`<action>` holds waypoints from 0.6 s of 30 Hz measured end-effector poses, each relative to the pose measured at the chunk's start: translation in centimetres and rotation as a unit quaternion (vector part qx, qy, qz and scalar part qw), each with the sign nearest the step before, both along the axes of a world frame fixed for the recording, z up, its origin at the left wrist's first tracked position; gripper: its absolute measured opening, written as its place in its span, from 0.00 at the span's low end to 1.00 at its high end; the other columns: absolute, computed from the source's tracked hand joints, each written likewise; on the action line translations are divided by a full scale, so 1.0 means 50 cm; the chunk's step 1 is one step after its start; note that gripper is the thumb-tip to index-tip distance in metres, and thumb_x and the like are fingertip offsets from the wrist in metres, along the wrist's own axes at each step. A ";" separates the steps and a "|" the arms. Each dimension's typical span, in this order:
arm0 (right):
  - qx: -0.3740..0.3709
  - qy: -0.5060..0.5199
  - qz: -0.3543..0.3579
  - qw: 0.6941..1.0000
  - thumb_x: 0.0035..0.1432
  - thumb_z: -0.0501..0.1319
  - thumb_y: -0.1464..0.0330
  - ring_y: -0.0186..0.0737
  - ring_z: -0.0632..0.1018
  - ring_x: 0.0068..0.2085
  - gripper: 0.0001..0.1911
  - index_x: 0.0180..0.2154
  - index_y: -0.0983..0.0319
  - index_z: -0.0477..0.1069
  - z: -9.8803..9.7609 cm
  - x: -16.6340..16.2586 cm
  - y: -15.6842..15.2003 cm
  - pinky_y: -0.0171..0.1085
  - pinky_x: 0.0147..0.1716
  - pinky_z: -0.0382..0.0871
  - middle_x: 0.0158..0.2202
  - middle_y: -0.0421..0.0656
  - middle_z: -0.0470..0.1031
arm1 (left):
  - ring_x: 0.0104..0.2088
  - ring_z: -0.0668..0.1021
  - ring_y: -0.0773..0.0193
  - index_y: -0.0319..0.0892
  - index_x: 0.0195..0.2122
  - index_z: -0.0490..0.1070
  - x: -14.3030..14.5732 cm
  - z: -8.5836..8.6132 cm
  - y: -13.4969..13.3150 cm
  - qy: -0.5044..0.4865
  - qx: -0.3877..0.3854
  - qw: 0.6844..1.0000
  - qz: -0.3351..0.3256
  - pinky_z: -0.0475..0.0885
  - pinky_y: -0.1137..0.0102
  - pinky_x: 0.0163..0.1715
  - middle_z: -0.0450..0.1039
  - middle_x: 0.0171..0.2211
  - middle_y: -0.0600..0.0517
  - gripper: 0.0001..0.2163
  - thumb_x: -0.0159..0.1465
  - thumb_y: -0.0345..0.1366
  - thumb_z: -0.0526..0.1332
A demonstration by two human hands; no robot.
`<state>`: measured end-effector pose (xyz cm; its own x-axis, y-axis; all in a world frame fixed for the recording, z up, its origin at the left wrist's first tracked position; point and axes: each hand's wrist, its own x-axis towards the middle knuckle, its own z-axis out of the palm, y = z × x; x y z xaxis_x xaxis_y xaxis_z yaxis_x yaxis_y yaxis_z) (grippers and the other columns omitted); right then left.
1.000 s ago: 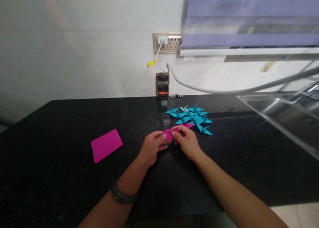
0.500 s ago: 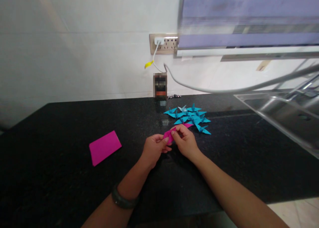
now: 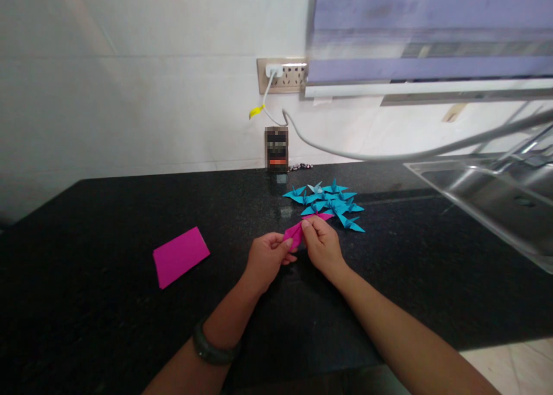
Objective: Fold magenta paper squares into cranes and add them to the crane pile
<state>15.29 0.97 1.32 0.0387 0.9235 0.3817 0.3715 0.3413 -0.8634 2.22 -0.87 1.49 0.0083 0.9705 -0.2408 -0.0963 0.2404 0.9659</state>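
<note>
A small piece of folded pink paper (image 3: 294, 234) is held between my two hands, just above the dark counter. My left hand (image 3: 268, 258) pinches its left lower part between thumb and fingers. With thumb and bent fingers, my right hand (image 3: 322, 242) grips its upper right end. Right behind my right hand lies a pink paper crane (image 3: 323, 216), partly hidden by that hand. Several blue paper cranes (image 3: 332, 202) crowd together beyond it, with one pale crane (image 3: 315, 187) among them. To the left rests a stack of pink paper (image 3: 181, 257).
A black stone counter (image 3: 108, 211) runs along a white wall. At the right is a steel sink (image 3: 496, 211) with a grey hose (image 3: 389, 156) above it. A blurred-out box (image 3: 276, 149) stands at the wall below a power socket (image 3: 283, 76).
My right thumb and fingers have shifted slightly right along the folded paper, so more of its surface shows. My left hand keeps its hold in nearly the same place.
</note>
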 end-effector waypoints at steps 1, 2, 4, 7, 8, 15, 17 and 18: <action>-0.010 0.008 -0.004 1.000 0.57 0.51 0.64 0.34 0.64 0.24 0.15 0.21 0.60 0.63 0.000 0.000 0.000 0.33 0.25 0.57 0.19 0.37 0.62 | 0.18 0.75 0.69 0.36 0.27 0.71 0.000 -0.001 0.000 0.003 0.000 1.000 0.001 0.66 0.77 0.17 0.75 0.21 0.50 0.07 0.50 0.35 0.64; -0.020 0.016 -0.007 1.000 0.58 0.50 0.64 0.33 0.64 0.23 0.16 0.20 0.60 0.62 -0.001 0.001 0.001 0.33 0.25 0.57 0.18 0.37 0.62 | 0.18 0.75 0.69 0.36 0.27 0.71 0.001 -0.001 0.001 0.007 0.000 1.000 0.002 0.66 0.77 0.17 0.75 0.21 0.50 0.07 0.50 0.35 0.64; -0.039 0.036 -0.005 0.999 0.59 0.49 0.62 0.33 0.64 0.22 0.16 0.21 0.60 0.63 -0.004 0.002 0.003 0.33 0.23 0.57 0.17 0.37 0.61 | 0.18 0.75 0.69 0.36 0.27 0.71 0.002 0.000 0.001 0.011 -0.003 1.000 0.006 0.66 0.78 0.17 0.75 0.21 0.50 0.07 0.51 0.35 0.63; -0.060 0.062 0.015 0.996 0.59 0.49 0.60 0.33 0.65 0.22 0.15 0.29 0.61 0.67 -0.012 0.000 0.004 0.33 0.22 0.58 0.19 0.37 0.64 | 0.18 0.75 0.69 0.36 0.27 0.71 0.004 0.002 0.000 0.008 -0.003 1.000 0.011 0.66 0.78 0.17 0.76 0.23 0.50 0.07 0.52 0.35 0.63; -0.065 0.067 0.022 0.995 0.58 0.51 0.60 0.33 0.65 0.22 0.14 0.31 0.61 0.68 -0.015 -0.002 0.005 0.33 0.22 0.59 0.20 0.37 0.65 | 0.18 0.76 0.69 0.36 0.27 0.71 0.004 0.002 0.000 0.005 -0.002 1.000 0.013 0.66 0.78 0.18 0.76 0.23 0.50 0.07 0.52 0.35 0.63; -0.109 0.119 0.046 0.986 0.45 0.63 0.64 0.33 0.69 0.24 0.09 0.27 0.62 0.69 -0.020 -0.022 0.003 0.33 0.24 0.64 0.25 0.40 0.70 | 0.20 0.77 0.67 0.36 0.26 0.70 0.006 -0.004 -0.003 0.015 0.028 0.999 0.012 0.68 0.77 0.20 0.75 0.20 0.51 0.09 0.51 0.38 0.64; -0.138 0.167 0.056 0.975 0.45 0.62 0.65 0.32 0.68 0.22 0.08 0.25 0.62 0.67 -0.015 -0.025 0.003 0.33 0.22 0.63 0.21 0.38 0.69 | 0.20 0.77 0.67 0.37 0.25 0.70 0.008 -0.004 -0.004 0.019 0.030 0.999 0.007 0.68 0.77 0.20 0.75 0.19 0.51 0.07 0.51 0.36 0.64; -0.152 0.192 0.065 0.967 0.45 0.62 0.65 0.31 0.68 0.21 0.08 0.24 0.62 0.67 -0.013 -0.025 0.003 0.32 0.21 0.63 0.20 0.37 0.68 | 0.20 0.77 0.67 0.37 0.25 0.71 0.009 -0.003 -0.005 0.020 0.030 0.999 0.006 0.68 0.77 0.20 0.75 0.19 0.52 0.07 0.51 0.36 0.64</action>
